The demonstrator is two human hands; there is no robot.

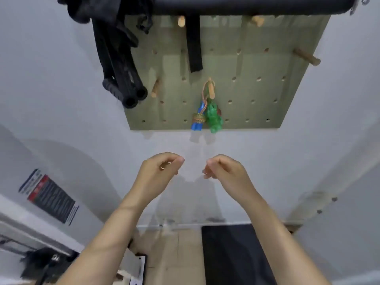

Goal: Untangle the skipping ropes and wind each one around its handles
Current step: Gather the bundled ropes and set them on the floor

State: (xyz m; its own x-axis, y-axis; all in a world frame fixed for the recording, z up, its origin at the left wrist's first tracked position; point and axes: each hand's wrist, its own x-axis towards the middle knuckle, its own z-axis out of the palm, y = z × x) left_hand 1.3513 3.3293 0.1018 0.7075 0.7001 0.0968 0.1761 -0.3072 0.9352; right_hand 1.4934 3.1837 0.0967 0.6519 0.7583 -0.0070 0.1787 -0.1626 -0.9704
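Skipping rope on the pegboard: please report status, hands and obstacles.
Left hand, right hand: loosely curled, empty, below pegboard. Rope wound, hanging on peg. Nothing between hands and rope.

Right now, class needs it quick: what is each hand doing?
Left hand: fingers loosely curled, holding nothing that can be made out.
Right hand: fingers loosely curled, holding nothing.

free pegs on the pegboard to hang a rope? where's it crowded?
Bare: right peg, top-right peg, and peg beside the black handles. Crowded: centre peg holds the wound rope with blue and green handles; black strap on the top one.
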